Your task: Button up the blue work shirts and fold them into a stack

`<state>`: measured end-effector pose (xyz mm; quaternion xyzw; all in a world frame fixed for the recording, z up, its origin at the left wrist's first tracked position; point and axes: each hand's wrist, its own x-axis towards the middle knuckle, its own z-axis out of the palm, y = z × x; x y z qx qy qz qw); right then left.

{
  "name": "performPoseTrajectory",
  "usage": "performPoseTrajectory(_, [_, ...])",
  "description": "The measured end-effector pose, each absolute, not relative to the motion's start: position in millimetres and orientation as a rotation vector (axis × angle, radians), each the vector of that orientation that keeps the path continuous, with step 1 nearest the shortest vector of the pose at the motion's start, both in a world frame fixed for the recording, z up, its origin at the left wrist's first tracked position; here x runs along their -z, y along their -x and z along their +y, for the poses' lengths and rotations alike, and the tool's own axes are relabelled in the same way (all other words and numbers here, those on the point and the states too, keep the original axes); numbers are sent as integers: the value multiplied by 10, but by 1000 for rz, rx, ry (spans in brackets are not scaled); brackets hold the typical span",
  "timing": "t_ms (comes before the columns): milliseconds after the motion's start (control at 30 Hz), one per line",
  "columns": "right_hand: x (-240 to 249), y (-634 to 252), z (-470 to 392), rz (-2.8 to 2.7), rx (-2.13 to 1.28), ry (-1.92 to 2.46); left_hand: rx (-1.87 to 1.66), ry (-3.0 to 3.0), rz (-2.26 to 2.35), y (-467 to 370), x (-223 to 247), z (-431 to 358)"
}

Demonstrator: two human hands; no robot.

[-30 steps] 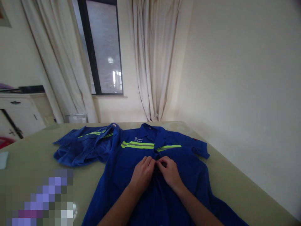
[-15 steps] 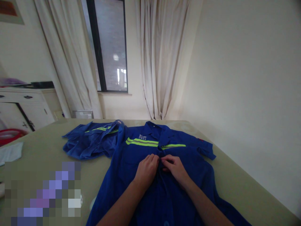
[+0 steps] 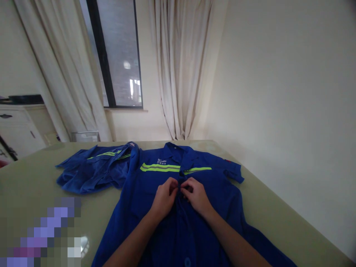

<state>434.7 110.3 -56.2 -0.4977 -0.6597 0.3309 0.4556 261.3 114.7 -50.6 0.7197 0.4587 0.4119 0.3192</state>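
A blue work shirt (image 3: 155, 181) with yellow-green and grey chest stripes lies front up, its collar towards the far edge. At its front placket, below the stripe, my left hand (image 3: 166, 196) pinches the fabric edge between thumb and fingers. Close beside it on the right, my right hand (image 3: 196, 194) pinches the other side of the placket. The fingertips nearly meet, and any button between them is too small to make out. A button shows lower down near the bottom of the view.
Another blue striped garment (image 3: 94, 168) lies crumpled to the left on the greenish table (image 3: 97, 211). A pixelated patch covers the lower left. Behind are curtains (image 3: 180, 74), a window and a white cabinet (image 3: 20, 126); a wall borders the right.
The view has shifted, so the scene sits further left. My left hand's thumb and fingers now show a gap behind the pinch; both hands remain at the placket.
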Motion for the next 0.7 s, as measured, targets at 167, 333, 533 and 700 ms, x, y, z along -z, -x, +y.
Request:
performPoseTrajectory(167, [516,-4339,1078,-1795,-493,1299,-1046,-1674,1120,-2583,513,1238])
performPoseTrajectory(333, [510,-4314,1065,-1768,-499,1322,-1031,-1566,1124,-2532,593,1328])
performPoseTrajectory(533, [548,-4331,1103,-1699,-618,1254,-1005,-1550,1079,-2492,570,1339])
performPoseTrajectory(700, [583,-4347,1128,-1657,-654,1226,-943,-1585,991,-2482,542,1329])
